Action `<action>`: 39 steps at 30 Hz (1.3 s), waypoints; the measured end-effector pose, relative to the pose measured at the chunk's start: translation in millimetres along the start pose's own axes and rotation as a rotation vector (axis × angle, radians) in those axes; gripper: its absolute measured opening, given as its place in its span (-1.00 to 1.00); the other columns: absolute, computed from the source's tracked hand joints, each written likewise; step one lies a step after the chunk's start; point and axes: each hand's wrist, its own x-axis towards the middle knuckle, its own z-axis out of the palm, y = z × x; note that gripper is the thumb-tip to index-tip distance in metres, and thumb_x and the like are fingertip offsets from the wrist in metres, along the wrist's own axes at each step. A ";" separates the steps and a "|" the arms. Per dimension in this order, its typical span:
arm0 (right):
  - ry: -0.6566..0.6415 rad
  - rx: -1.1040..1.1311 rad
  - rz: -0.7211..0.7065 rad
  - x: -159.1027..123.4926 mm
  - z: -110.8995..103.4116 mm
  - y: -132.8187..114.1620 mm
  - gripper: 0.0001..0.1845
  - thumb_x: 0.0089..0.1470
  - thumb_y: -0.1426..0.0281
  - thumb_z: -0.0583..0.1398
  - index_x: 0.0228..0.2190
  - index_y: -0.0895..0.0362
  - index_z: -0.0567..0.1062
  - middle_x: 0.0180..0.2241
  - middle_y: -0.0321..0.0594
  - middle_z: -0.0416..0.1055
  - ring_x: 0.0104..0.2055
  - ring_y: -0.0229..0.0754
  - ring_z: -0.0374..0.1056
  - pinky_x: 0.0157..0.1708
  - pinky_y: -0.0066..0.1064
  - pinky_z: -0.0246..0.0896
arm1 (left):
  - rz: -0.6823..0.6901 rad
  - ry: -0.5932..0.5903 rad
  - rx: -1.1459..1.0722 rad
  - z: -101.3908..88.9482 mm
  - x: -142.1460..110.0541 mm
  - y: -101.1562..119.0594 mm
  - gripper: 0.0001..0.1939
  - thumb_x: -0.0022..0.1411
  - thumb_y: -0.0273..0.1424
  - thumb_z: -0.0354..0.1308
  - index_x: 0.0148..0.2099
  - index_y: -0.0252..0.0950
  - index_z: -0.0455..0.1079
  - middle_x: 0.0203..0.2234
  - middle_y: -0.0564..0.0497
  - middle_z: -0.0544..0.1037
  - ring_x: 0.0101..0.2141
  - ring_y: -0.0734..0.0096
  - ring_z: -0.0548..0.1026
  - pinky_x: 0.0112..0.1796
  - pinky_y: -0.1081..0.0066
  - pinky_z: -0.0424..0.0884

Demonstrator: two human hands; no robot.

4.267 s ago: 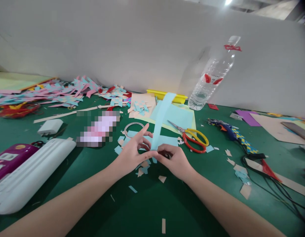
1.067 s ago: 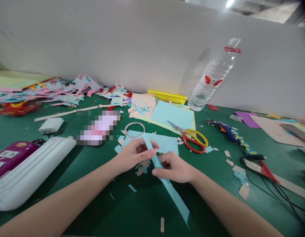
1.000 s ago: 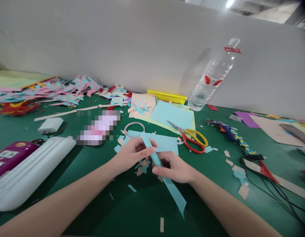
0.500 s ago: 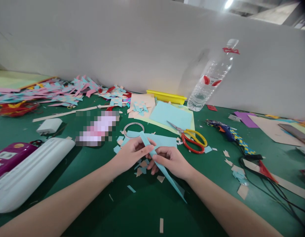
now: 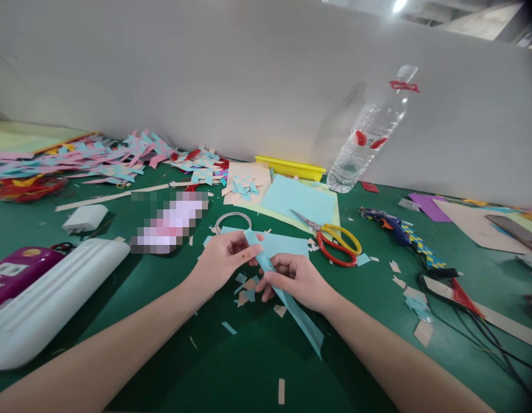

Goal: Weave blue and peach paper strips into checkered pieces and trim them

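A long light-blue paper strip (image 5: 298,312) slants down to the right between my hands, above the green table. My left hand (image 5: 223,255) pinches its upper end between thumb and fingers. Lower down, my right hand (image 5: 298,281) grips the same strip, its thumb on top and its fingers partly hidden behind. The strip's loose tail hangs past my right hand, slightly spread at the tip. Behind my hands lies a light-blue paper sheet (image 5: 285,244), with a silver ring (image 5: 234,217) at its left. Scissors (image 5: 332,235) with red and yellow handles lie to the right.
A plastic bottle (image 5: 367,140) leans against the grey partition (image 5: 206,74). A yellow tray (image 5: 290,167) stands at its foot. Paper strips (image 5: 132,149) heap at the back left. Near my left arm are a white device (image 5: 63,298) and a white charger (image 5: 85,218). Cables (image 5: 476,321) run at right.
My left hand has shifted slightly left and up along the strip, away from my right hand. The strip's lower tail has turned, showing more of its flat face.
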 end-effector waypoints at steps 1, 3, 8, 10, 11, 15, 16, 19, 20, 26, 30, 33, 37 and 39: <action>0.006 -0.011 -0.007 -0.2 0.3 -0.6 -0.68 0.02 0.20 0.27 -0.29 0.20 0.46 -0.34 -0.12 0.56 -0.42 -0.25 0.49 -0.31 -0.37 0.41 | 0.002 -0.004 0.008 -0.1 -0.1 0.5 -0.71 0.12 -0.23 0.27 -0.17 -0.31 0.47 -0.50 0.08 0.52 -0.46 0.46 0.49 -0.36 0.49 0.42; 0.017 -0.027 -0.020 -0.5 1.0 -1.7 -0.66 0.01 0.21 0.28 -0.25 0.20 0.46 -0.30 -0.11 0.56 -0.40 -0.25 0.49 -0.29 -0.37 0.41 | 0.003 -0.006 0.025 0.1 -0.4 2.3 -0.76 0.12 -0.24 0.27 -0.22 -0.29 0.49 -0.51 0.09 0.53 -0.46 0.48 0.50 -0.37 0.52 0.42; 0.026 -0.029 -0.022 -0.2 1.4 -1.6 -0.69 0.04 0.19 0.25 -0.31 0.19 0.48 -0.32 -0.12 0.57 -0.43 -0.25 0.49 -0.33 -0.39 0.40 | 0.008 -0.014 0.003 2.2 -1.3 5.3 -0.79 0.16 -0.24 0.23 -0.29 -0.29 0.48 -0.53 0.10 0.53 -0.48 0.50 0.50 -0.37 0.53 0.42; 0.032 -0.022 -0.012 0.2 1.0 -0.7 -0.69 0.06 0.18 0.23 -0.32 0.19 0.48 -0.33 -0.12 0.57 -0.44 -0.25 0.49 -0.34 -0.39 0.41 | 0.007 0.002 -0.009 2.9 -1.2 5.4 -0.78 0.18 -0.23 0.22 -0.30 -0.29 0.47 -0.56 0.11 0.50 -0.49 0.52 0.48 -0.37 0.54 0.42; 0.036 -0.026 -0.006 0.4 0.8 -0.5 -0.69 0.07 0.18 0.23 -0.32 0.19 0.48 -0.33 -0.12 0.57 -0.44 -0.26 0.49 -0.34 -0.39 0.41 | 0.002 0.017 -0.015 3.1 -1.2 5.3 -0.78 0.17 -0.23 0.22 -0.28 -0.29 0.47 -0.56 0.12 0.49 -0.49 0.53 0.47 -0.37 0.55 0.41; 0.048 -0.060 0.022 1.2 1.4 -2.0 -0.69 0.07 0.17 0.22 -0.33 0.20 0.47 -0.33 -0.12 0.57 -0.45 -0.27 0.49 -0.35 -0.41 0.40 | -0.030 0.082 -0.036 2.5 -0.1 4.3 -0.71 0.10 -0.23 0.28 -0.15 -0.26 0.47 -0.52 0.14 0.45 -0.48 0.55 0.44 -0.37 0.55 0.42; 0.050 -0.066 0.029 1.1 1.8 -2.9 -0.69 0.07 0.18 0.22 -0.34 0.20 0.47 -0.33 -0.12 0.57 -0.45 -0.27 0.49 -0.36 -0.41 0.40 | -0.040 0.087 -0.039 2.1 0.4 3.7 -0.69 0.09 -0.23 0.30 -0.14 -0.26 0.47 -0.51 0.14 0.45 -0.47 0.53 0.44 -0.36 0.54 0.43; 0.048 -0.067 0.045 0.3 3.1 -5.6 -0.71 0.06 0.20 0.24 -0.33 0.19 0.45 -0.34 -0.12 0.56 -0.45 -0.28 0.48 -0.33 -0.40 0.40 | -0.070 0.071 -0.037 0.8 2.1 1.3 -0.65 0.04 -0.23 0.33 -0.13 -0.27 0.47 -0.52 0.13 0.45 -0.46 0.48 0.46 -0.35 0.49 0.45; 0.041 -0.067 0.043 -0.2 3.3 -6.1 -0.72 0.06 0.21 0.24 -0.30 0.19 0.45 -0.34 -0.12 0.56 -0.44 -0.28 0.48 -0.31 -0.38 0.40 | -0.073 0.061 -0.028 0.4 2.5 0.5 -0.65 0.03 -0.24 0.34 -0.14 -0.27 0.47 -0.53 0.13 0.45 -0.47 0.48 0.45 -0.37 0.49 0.44; 0.017 -0.081 0.032 -1.8 2.5 -5.5 -0.64 0.03 0.22 0.27 -0.20 0.18 0.40 -0.32 -0.13 0.56 -0.40 -0.25 0.49 -0.27 -0.35 0.40 | -0.018 0.042 0.138 0.4 2.2 -1.7 -0.76 0.05 -0.25 0.32 -0.26 -0.27 0.49 -0.62 0.17 0.36 -0.55 0.56 0.32 -0.49 0.55 0.30; 0.024 -0.106 0.009 -0.9 1.6 -2.9 -0.71 0.07 0.22 0.24 -0.25 0.16 0.41 -0.35 -0.18 0.56 -0.40 -0.25 0.49 -0.27 -0.38 0.38 | -0.050 0.032 0.098 0.6 2.7 -2.7 -0.73 0.00 -0.26 0.35 -0.26 -0.28 0.48 -0.61 0.16 0.39 -0.54 0.55 0.35 -0.46 0.54 0.33; 0.014 -0.115 0.001 -0.4 1.1 -1.9 -0.75 0.11 0.22 0.20 -0.29 0.16 0.43 -0.34 -0.18 0.56 -0.40 -0.26 0.49 -0.30 -0.40 0.38 | -0.070 0.027 0.028 0.5 4.0 -4.1 -0.69 -0.02 -0.27 0.37 -0.23 -0.28 0.47 -0.59 0.15 0.44 -0.52 0.53 0.41 -0.44 0.54 0.35; 0.004 -0.143 -0.007 -0.7 -0.1 -1.3 -0.75 0.11 0.22 0.19 -0.30 0.17 0.46 -0.32 -0.16 0.56 -0.39 -0.26 0.50 -0.29 -0.41 0.38 | -0.074 0.027 0.008 0.1 3.9 -4.4 -0.68 -0.03 -0.28 0.38 -0.22 -0.29 0.47 -0.59 0.15 0.46 -0.52 0.51 0.44 -0.42 0.51 0.38; -0.001 -0.138 -0.007 -0.7 -0.9 -0.6 -0.74 0.10 0.21 0.20 -0.31 0.17 0.46 -0.32 -0.15 0.57 -0.38 -0.25 0.50 -0.30 -0.40 0.38 | -0.080 0.022 0.024 -0.2 3.1 -4.0 -0.68 -0.03 -0.28 0.38 -0.21 -0.29 0.47 -0.58 0.14 0.47 -0.51 0.49 0.46 -0.42 0.50 0.40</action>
